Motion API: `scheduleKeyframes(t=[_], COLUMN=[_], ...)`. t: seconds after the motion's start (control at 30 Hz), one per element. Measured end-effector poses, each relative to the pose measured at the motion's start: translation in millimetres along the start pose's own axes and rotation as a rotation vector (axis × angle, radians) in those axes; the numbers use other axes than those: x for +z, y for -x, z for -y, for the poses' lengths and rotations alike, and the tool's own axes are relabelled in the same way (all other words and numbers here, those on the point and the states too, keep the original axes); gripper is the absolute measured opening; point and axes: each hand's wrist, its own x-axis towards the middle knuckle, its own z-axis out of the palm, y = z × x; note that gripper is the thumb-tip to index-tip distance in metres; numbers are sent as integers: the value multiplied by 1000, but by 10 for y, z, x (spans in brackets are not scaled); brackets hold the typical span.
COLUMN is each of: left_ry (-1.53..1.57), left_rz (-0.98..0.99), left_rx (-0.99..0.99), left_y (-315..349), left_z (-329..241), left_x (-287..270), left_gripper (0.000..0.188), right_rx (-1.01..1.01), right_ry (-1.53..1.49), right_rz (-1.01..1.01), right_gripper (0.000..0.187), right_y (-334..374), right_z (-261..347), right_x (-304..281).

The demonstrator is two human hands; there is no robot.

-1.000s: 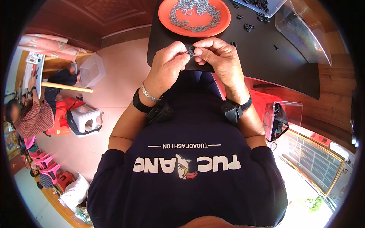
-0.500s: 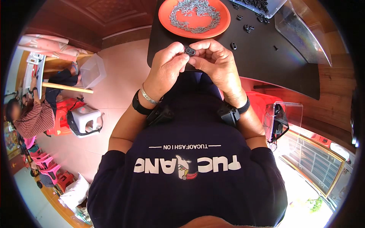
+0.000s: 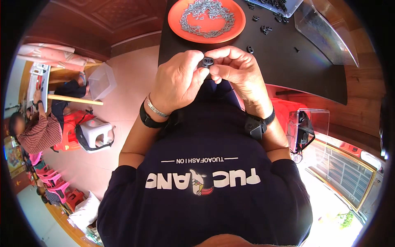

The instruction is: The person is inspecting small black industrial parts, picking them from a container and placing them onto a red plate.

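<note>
Between my two hands, just past the near edge of the table, is a small black cord lock (image 3: 207, 61), oval with two holes facing up. My left hand (image 3: 177, 80) pinches it from the left with thumb and bent forefinger. On its other side, my right hand (image 3: 242, 76) has thumb and forefinger closed on it, the other fingers curled behind. Beyond them stands an orange plate (image 3: 174, 25) with a ring of many tiny grey metal pieces (image 3: 228, 28), perhaps springs. A similar black cord lock (image 3: 250, 49) lies on the table to the right of the plate.
More black parts lie on the dark table (image 3: 284, 70) and in a clear plastic bin (image 3: 293, 13) at the far right. A tilted clear lid (image 3: 325, 37) is beside it. At left, another person (image 3: 41, 129) sits near a white stool (image 3: 96, 133) and a clear box (image 3: 101, 81).
Both hands have come slightly nearer my body with the cord lock. My left wrist has turned, showing more of the back of the hand, and the cord lock has tilted.
</note>
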Motion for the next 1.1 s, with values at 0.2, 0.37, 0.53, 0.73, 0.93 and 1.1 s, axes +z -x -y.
scheduleKeyframes(t=[0.2,0.37,0.53,0.73,0.93,1.1], left_ry=[-31,-23,-35,-44,-26,176], left_rz=[-32,-49,-52,-58,-78,-92], left_rx=[10,31,51,61,19,-75], left_y=[16,20,31,45,51,68], left_z=[-22,-17,-23,-31,-28,-28], left_x=[13,31,44,69,103,88], left_gripper=[21,24,25,27,27,16], right_rx=[-48,-57,-11,6,-29,-8], right_ry=[45,69,76,102,113,191], right_rz=[9,18,9,-32,-61,-80], right_gripper=[27,28,29,30,29,29], right_y=[51,68,71,93,89,103], right_z=[21,68,123,105,94,112], right_x=[24,42,63,54,66,93])
